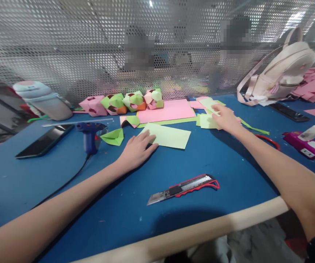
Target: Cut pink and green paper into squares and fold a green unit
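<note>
My left hand (139, 149) lies with fingers spread on the left end of a pale green paper sheet (171, 136), flat on the blue table. Farther right, my right hand (227, 117) reaches over a loose pile of pale green paper pieces (209, 121); its fingertips touch the pile, and whether they pinch a piece is hidden. Nearer the front edge rests a box cutter (185, 189) with a red-edged handle and its blade out. A folded green paper piece (113, 137) sits left of my left hand.
Behind stand several folded paper shapes (115, 104) beside a pink sheet (168, 110). To the left are a blue glue gun (90, 138), a dark phone (45, 141) and a bottle (44, 100). A backpack (280, 69), another phone (289, 111) and a purple power strip (307, 145) lie right.
</note>
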A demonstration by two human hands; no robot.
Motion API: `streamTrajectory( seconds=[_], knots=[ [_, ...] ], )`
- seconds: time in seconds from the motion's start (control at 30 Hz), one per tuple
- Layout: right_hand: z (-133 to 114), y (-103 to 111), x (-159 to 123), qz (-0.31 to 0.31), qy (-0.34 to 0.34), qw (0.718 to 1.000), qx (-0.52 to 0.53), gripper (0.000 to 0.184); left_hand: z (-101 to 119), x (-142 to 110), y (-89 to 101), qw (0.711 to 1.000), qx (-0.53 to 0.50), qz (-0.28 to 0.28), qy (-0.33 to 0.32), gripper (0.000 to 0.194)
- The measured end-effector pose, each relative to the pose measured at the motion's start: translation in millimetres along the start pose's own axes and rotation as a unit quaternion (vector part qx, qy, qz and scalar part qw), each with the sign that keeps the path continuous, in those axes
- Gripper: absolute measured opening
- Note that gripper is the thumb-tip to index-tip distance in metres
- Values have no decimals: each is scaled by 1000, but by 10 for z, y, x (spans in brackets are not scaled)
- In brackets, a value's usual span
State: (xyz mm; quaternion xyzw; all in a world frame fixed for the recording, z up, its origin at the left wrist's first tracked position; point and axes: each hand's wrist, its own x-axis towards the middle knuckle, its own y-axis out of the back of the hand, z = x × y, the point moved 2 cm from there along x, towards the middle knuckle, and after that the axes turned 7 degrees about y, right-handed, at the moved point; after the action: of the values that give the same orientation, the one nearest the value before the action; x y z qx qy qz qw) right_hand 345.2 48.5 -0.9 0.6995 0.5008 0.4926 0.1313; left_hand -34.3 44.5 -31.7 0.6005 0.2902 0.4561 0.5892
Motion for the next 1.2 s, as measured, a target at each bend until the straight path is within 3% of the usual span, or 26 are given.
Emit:
streamTrajectory(
  seconds=[0.1, 0.17, 0.33, 0.5, 0.63, 0.7, 0.87, 0.93, 1.0, 1.07, 1.13, 1.2],
  knots=[
    [-455, -209, -214, -111, 103, 988, 7, 35, 30, -41, 7, 999, -7, 4, -32, 49],
    [-691, -345, -367, -182, 160, 970, 9, 37, 56, -73, 27, 998, -5, 28, -58, 47],
    [-928, -530, -562, -249, 216, 943, -30, 48, 141, -134, 91, 992, -30, 55, -113, 41],
    [-957, -518, -552, -247, 256, 933, -57, 53, 254, -203, 109, 982, -58, 60, -169, 40],
    [-992, -525, -550, -207, 304, 926, -84, 25, 315, -230, 85, 978, -75, 61, -184, 38],
    [-1040, -549, -564, -195, 317, 924, -84, 21, 321, -229, 78, 976, -86, 74, -187, 38],
    [-1314, -461, -644, -106, 440, 892, -7, 21, 305, -238, 93, 962, -137, 99, -216, 24],
    [-1379, -375, -660, -98, 473, 875, 33, 22, 304, -251, 119, 955, -183, 96, -213, 24],
    [-1358, -306, -641, -121, 459, 877, 70, 29, 306, -260, 154, 948, -244, 88, -183, 24],
    [-1256, -284, -589, -158, 381, 903, 120, 36, 309, -265, 190, 941, -298, 82, -137, 24],
    [-1107, -325, -521, -185, 212, 934, 222, 41, 312, -274, 227, 932, -337, 90, -99, 23],
    [-985, -419, -483, -187, 22, 924, 331, 41, 316, -298, 263, 918, -367, 120, -90, 22]
  ],
)
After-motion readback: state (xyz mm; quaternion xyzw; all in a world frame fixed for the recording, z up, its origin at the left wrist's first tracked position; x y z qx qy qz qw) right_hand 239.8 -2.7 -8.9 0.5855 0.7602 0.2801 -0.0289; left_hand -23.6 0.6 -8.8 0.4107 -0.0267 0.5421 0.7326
